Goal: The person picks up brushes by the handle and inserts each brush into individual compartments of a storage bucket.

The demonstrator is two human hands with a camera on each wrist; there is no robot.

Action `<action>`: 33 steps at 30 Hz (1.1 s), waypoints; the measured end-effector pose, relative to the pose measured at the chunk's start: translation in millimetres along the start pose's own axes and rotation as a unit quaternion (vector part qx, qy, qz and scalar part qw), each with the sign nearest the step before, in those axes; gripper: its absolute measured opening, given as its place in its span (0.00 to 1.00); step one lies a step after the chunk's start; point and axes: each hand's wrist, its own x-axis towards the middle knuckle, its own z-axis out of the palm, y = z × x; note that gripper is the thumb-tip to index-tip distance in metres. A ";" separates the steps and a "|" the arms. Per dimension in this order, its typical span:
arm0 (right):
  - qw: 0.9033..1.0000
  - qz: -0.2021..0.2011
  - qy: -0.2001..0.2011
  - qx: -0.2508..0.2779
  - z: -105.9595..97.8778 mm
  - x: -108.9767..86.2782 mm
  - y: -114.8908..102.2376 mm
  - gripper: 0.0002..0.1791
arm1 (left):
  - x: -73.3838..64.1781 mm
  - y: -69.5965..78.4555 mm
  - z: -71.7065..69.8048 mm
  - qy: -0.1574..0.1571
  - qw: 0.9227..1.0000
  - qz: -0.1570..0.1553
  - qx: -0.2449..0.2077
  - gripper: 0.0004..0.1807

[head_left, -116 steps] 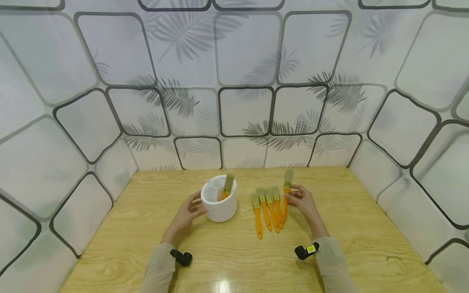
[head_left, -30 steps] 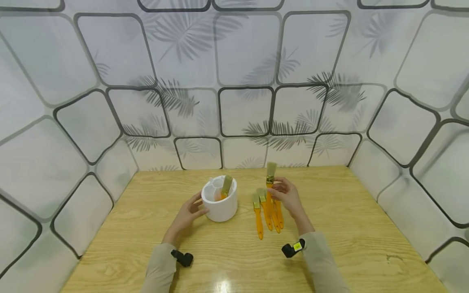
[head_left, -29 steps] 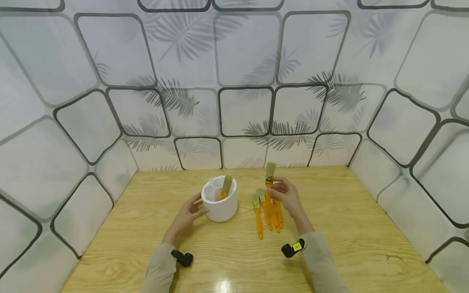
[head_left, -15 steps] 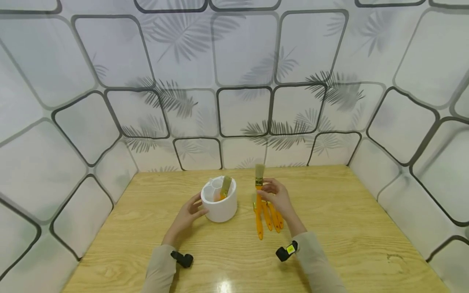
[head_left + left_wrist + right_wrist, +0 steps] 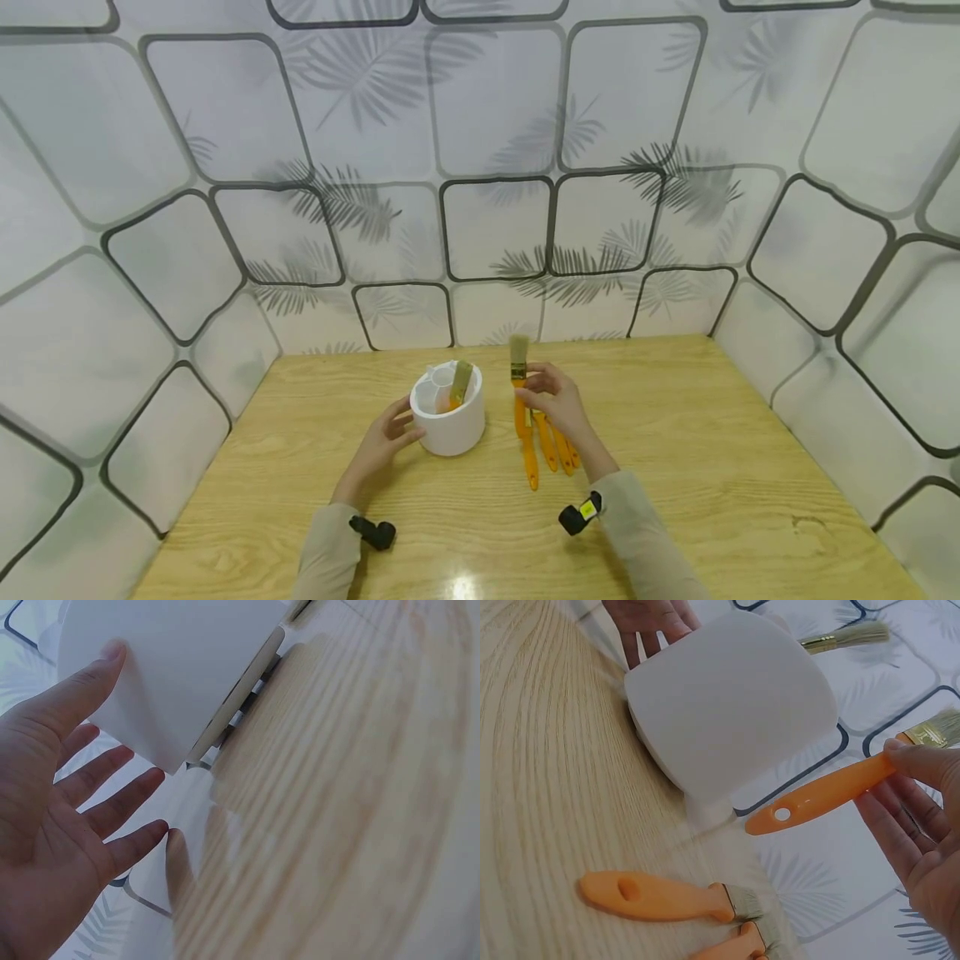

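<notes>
A white round organizer (image 5: 450,433) with inner compartments stands on the table, a paintbrush (image 5: 461,383) leaning in it bristles up. My left hand (image 5: 386,442) rests against its left side; in the left wrist view the thumb (image 5: 97,675) lies on the wall and the fingers are spread and nearly straight. To the right of the organizer, my right hand (image 5: 558,404) pinches another paintbrush (image 5: 832,791) below its metal band. Its bristles point up and its orange handle hangs down. Under that hand several more paintbrushes (image 5: 531,462) lie on the table, their upper ends partly hidden.
The wooden table (image 5: 675,467) reaches back to a white patterned wall covering (image 5: 495,225) that also closes off both sides. A small black camera sits on each wrist: the left camera (image 5: 372,532) and the right camera (image 5: 579,514).
My right hand has lifted a paintbrush from the right of the row and carried it left, over the other brushes, closer to the organizer. The left hand has stayed at the organizer.
</notes>
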 end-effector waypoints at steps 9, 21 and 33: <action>1.000 -0.005 -0.011 -0.001 7.4 2.1 -8.4 0.22 | -2.1 1.0 0.3 0.000 1.000 -0.008 -0.005 0.36; 1.000 -0.013 0.005 -0.020 17.1 6.3 -20.0 0.21 | -5.2 12.5 0.7 -0.003 1.000 -0.005 -0.005 0.35; 1.000 -0.017 0.005 -0.022 21.8 9.8 -24.8 0.21 | -6.0 22.9 -0.4 -0.016 1.000 -0.025 -0.009 0.36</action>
